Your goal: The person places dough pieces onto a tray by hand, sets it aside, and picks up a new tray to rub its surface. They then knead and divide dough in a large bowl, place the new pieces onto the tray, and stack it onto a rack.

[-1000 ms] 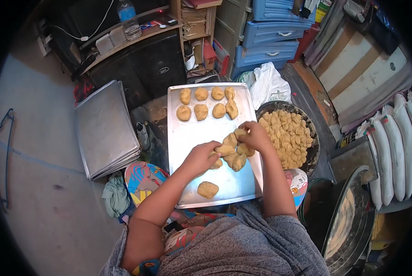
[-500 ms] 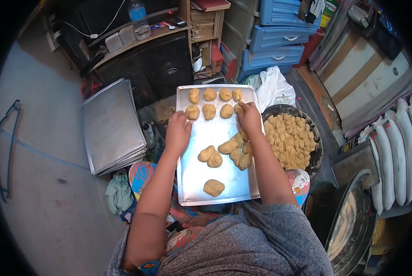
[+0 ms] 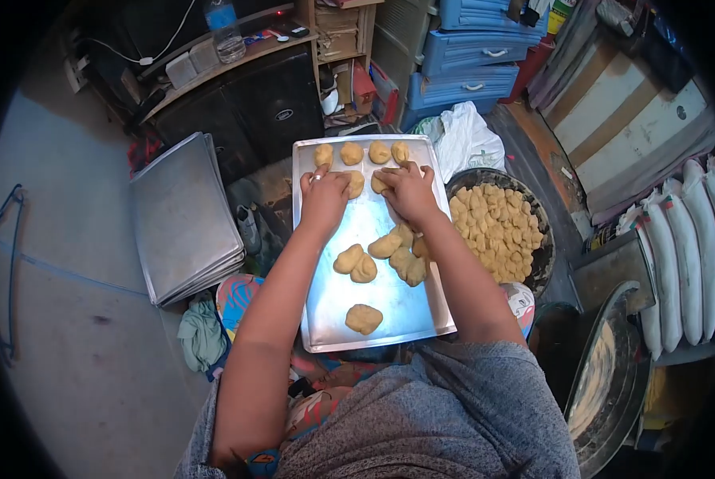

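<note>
A silvery baking tray (image 3: 337, 311) lies across my lap with lumps of yellowish dough on it. My left hand (image 3: 323, 201) covers the left end of the second row, fingers curled down over a dough piece mostly hidden beneath them. Beside its thumb is another dough piece (image 3: 355, 184). With bent fingers, my right hand (image 3: 411, 194) grips a dough piece (image 3: 380, 184) in the same row. A back row of dough pieces (image 3: 351, 152) runs along the far edge. Nearer me are a pair of joined lumps (image 3: 356, 263), a larger clump (image 3: 406, 263) and a single lump (image 3: 364, 318).
A round dark basin (image 3: 543, 267) heaped with cut dough pieces (image 3: 495, 231) stands right of the tray. Stacked metal trays (image 3: 183, 219) lean at left. Blue drawers (image 3: 469, 84), a white plastic bag (image 3: 469, 140) and a black cabinet (image 3: 270, 104) are beyond.
My left hand has moved from the tray's left edge inward over the second row. My right hand has shifted left along that row to another dough piece. The view has shifted slightly.
</note>
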The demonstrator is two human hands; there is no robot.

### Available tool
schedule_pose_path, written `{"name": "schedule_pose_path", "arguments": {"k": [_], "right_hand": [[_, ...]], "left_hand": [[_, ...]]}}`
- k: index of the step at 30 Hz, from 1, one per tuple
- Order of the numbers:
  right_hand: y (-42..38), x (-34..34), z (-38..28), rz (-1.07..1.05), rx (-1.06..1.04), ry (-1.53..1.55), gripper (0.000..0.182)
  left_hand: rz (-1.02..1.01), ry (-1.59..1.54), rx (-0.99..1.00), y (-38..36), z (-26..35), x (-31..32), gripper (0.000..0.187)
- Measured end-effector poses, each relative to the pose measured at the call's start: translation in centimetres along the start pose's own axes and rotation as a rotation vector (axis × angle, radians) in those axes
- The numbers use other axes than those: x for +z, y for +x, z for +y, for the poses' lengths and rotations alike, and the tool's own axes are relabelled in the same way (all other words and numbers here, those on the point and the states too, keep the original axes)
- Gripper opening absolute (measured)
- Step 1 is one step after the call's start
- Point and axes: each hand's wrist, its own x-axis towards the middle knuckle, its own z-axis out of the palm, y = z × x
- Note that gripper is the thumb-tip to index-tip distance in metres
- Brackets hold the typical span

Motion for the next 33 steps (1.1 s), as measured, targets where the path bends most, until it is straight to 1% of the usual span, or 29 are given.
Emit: {"name": "schedule_pose_path", "arguments": {"k": [1,2,3,4,5,6,7,8,9,10,12,13,14,16,17,18,19,20,22,23,25,26,28,29,30,31,32,33], "right_hand": [[-0.4,-0.5,-0.1,0.07,-0.035,-0.006,0.038],[-0.9,-1.1,-0.2,0.071,-0.034,-0.008,0.038],[-1.7,-2.1,-0.5,0.031,0.011,0.137,0.038],[-2.4,-3.2,-1.0,-0.01,0.053,0.281,0.039],[-3.5,-4.4,-1.7,-0.185,0.024,0.347,0.039],[-4.7,-5.2,-2.4,-0.365,-0.002,0.413,0.038],[-5.5,-5.3,-2.7,-0.368,0.001,0.415,0.038],[-6.3,-5.3,-3.0,-0.394,-0.076,0.354,0.037],[-6.9,-5.2,-3.3,-0.418,-0.152,0.293,0.036],[-6.8,-5.1,-3.4,-0.419,-0.147,0.298,0.036],[-5.5,-4.7,-4.1,-0.212,0.134,0.552,0.033],[-4.7,-5.1,-5.2,-0.115,0.258,0.631,0.036],[-3.9,-4.3,-6.3,-0.117,0.257,0.634,0.036],[-3.1,-2.2,-8.2,0.218,0.259,0.587,0.038],[-3.2,-0.7,-8.5,0.048,0.236,0.477,0.04],[-3.5,0.4,-8.7,-0.118,0.212,0.365,0.041],[-3.9,0.0,-9.2,-0.101,0.158,0.306,0.041],[-4.3,-0.5,-9.5,-0.094,0.156,0.308,0.041],[-5.3,-3.0,-10.2,-0.042,0.163,0.212,0.041],[-6.2,-3.3,-10.4,-0.047,0.165,0.21,0.041],[-7.7,-3.9,-10.5,-0.52,0.07,0.262,0.034],[-8.0,-3.8,-10.0,-0.518,0.076,0.258,0.034],[-7.9,-3.3,-8.8,-0.339,0.053,0.506,0.027],[-7.3,-2.9,-8.2,-0.14,0.086,0.484,0.024],[-6.3,-4.1,-8.2,-0.043,0.19,0.449,0.025],[-5.3,-4.0,-7.6,0.048,0.252,0.469,0.025],[-4.6,-3.7,-7.1,0.141,0.318,0.49,0.026],[-4.4,-3.3,-6.5,0.141,0.326,0.49,0.026]], "left_hand": [[-0.003,-0.001,0.002,-0.2,0.2,0.0,0.035],[0.035,0.026,0.01,-0.4,0.3,0.0,0.037],[0.077,0.053,0.018,-0.7,0.7,-0.4,0.038],[0.057,0.017,-0.008,-1.8,1.7,-1.7,0.039],[0.038,-0.021,-0.035,-3.3,2.8,-2.7,0.04],[-0.08,-0.135,0.028,-5.0,2.8,-2.7,0.04],[-0.206,-0.249,0.093,-6.8,2.6,-2.8,0.04],[-0.446,-0.351,0.079,-8.5,2.7,-3.1,0.039],[-0.414,-0.416,0.052,-9.9,2.8,-3.1,0.038],[-0.376,-0.479,0.025,-10.7,2.7,-3.2,0.036],[-0.213,-0.529,-0.206,-10.8,1.6,-2.8,0.035],[0.003,-0.521,-0.258,-10.4,1.4,-2.6,0.033],[0.189,-0.477,-0.307,-9.9,1.5,-2.4,0.032],[0.301,-0.427,-0.305,-8.6,2.1,-3.2,0.032],[0.301,-0.426,-0.305,-8.4,1.6,-2.6,0.032],[0.226,-0.339,-0.248,-8.3,0.6,-1.6,0.035],[0.151,-0.249,-0.19,-8.2,0.2,-1.4,0.038],[0.154,-0.245,-0.186,-8.2,-0.3,-1.3,0.038],[0.048,-0.173,-0.132,-8.4,-0.5,-1.4,0.04],[0.044,-0.178,-0.134,-8.5,-0.5,-1.4,0.04],[0.031,-0.267,-0.178,-8.4,0.0,-2.0,0.039],[0.03,-0.272,-0.172,-8.3,0.4,-2.2,0.039],[0.139,-0.066,-0.121,-8.2,1.1,-2.4,0.039],[0.14,-0.068,-0.121,-7.8,1.5,-2.3,0.039],[0.189,-0.037,-0.047,-7.3,2.0,-2.1,0.038],[0.237,-0.007,0.028,-6.8,2.4,-1.9,0.038],[0.23,-0.008,0.029,-6.4,2.4,-1.3,0.038],[0.145,-0.032,0.085,-5.8,2.2,-0.3,0.036]]}}
